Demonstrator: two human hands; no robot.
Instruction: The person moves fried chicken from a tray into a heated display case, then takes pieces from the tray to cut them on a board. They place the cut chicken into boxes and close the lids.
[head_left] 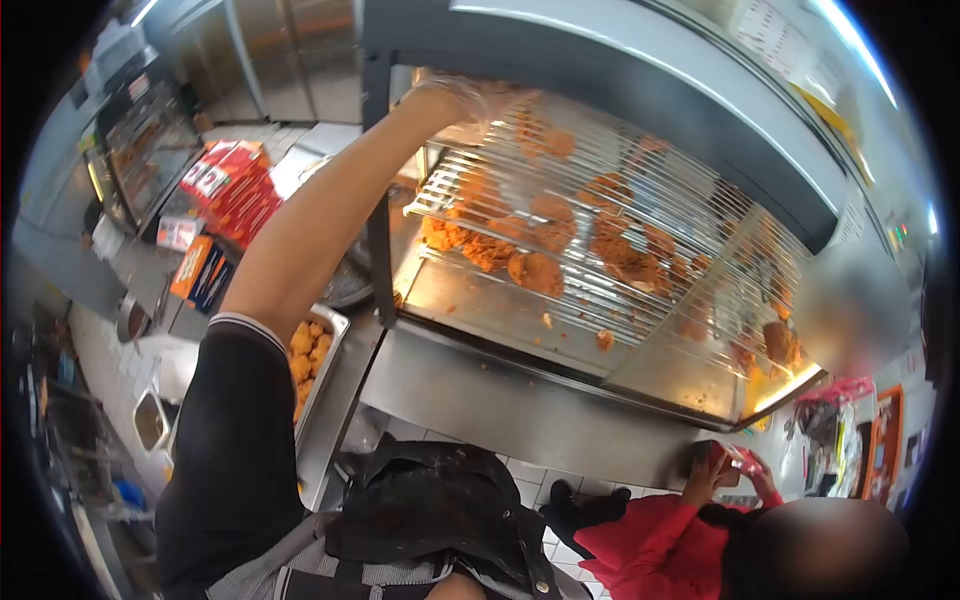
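My left hand [465, 108], in a clear plastic glove, reaches through the upper left opening of a lit food warmer [480, 345]. It is above a wire rack [570, 205], close to its left end. Blur and the glove hide what the fingers do. Pieces of fried chicken [620, 245] lie on and below the rack, with more fried pieces [485, 250] at the lower left. Crumbs and a small fried bit [604, 340] rest on the warmer's metal floor. My right hand is out of view.
A metal pan [335, 340] of fried pieces stands left of the warmer, under my arm. Red boxes [235, 190] are stacked at the left. A steel ledge [450, 390] runs along the warmer's front. A person in red [650, 545] at the lower right holds a small box [738, 458].
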